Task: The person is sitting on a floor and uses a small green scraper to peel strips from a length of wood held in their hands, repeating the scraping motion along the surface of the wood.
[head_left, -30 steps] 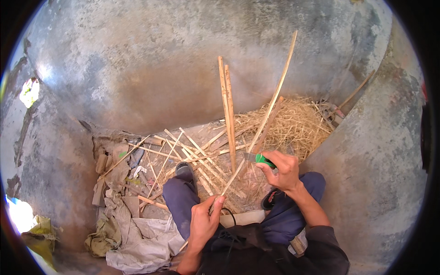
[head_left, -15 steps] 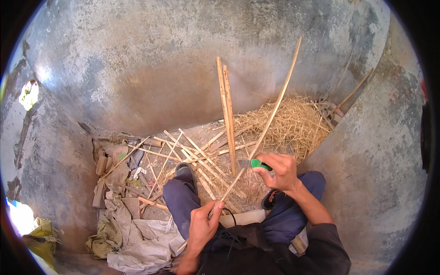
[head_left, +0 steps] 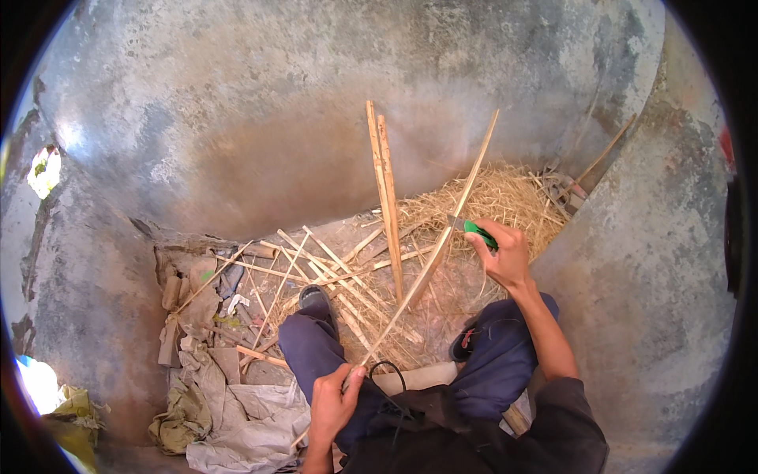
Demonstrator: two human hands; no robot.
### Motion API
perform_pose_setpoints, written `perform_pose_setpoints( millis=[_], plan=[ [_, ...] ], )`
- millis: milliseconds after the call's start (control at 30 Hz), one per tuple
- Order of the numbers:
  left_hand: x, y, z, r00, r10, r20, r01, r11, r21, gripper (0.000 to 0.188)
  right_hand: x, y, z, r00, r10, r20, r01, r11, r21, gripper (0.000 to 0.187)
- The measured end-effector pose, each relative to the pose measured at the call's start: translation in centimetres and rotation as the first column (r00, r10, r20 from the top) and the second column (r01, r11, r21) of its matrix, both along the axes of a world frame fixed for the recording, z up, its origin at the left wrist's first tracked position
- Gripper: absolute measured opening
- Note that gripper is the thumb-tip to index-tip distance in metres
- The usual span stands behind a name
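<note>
A long, thin bamboo strip (head_left: 422,280) slants up and away from my lap toward the far wall. My left hand (head_left: 335,401) is closed around its near part, and a short end pokes out below the fist. In my right hand (head_left: 505,254) is a knife (head_left: 478,235) with a green handle. Its short blade lies against the strip, well up from my left hand. Behind the strip, two straight bamboo pieces (head_left: 387,197) stand leaning against the wall.
Fine shavings (head_left: 505,201) are heaped at the foot of the far wall. Several cut strips (head_left: 324,265) lie crossed on the floor beyond my feet. Wood scraps (head_left: 170,340) and a crumpled sack (head_left: 257,415) lie at the left. Grey walls (head_left: 260,118) stand close around me.
My right hand and the knife have moved up and away along the strip. The strip's far end has come lower and nearer; my left hand still grips it, slightly lower.
</note>
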State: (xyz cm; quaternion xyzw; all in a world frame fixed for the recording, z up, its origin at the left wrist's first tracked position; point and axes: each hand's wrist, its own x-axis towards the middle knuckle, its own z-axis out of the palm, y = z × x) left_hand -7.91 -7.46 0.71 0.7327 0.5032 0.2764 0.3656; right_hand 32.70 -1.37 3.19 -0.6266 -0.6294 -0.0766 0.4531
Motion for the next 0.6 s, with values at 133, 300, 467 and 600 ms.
perform_pose_setpoints(
  millis=[133, 300, 467, 600],
  plan=[
    [-1.6, 1.2, 0.9, 0.996, -0.031, -0.081, 0.026, 0.998, -0.064, 0.029, -0.6, -0.1, 0.0, 0.999, 0.026, -0.023, -0.026, 1.0, 0.008, 0.025],
    [-3.1, 1.9, 1.7, 0.945, 0.039, -0.324, 0.008, 0.99, 0.142, 0.067, -2.6, -1.3, 0.5, 0.998, 0.069, 0.011, -0.069, 0.995, 0.07, 0.031],
    [0.0, 5.1, 1.5, 0.997, -0.026, -0.068, 0.048, 0.941, 0.336, 0.077, -4.1, -2.4, 1.5, 0.994, 0.104, 0.017, -0.105, 0.992, 0.064, 0.03],
    [3.5, 6.7, 1.1, 0.977, -0.189, -0.1, 0.207, 0.952, 0.227, 0.072, -4.0, -2.6, 1.5, 0.994, 0.103, 0.032, -0.105, 0.99, 0.098, 0.029]
  ],
)
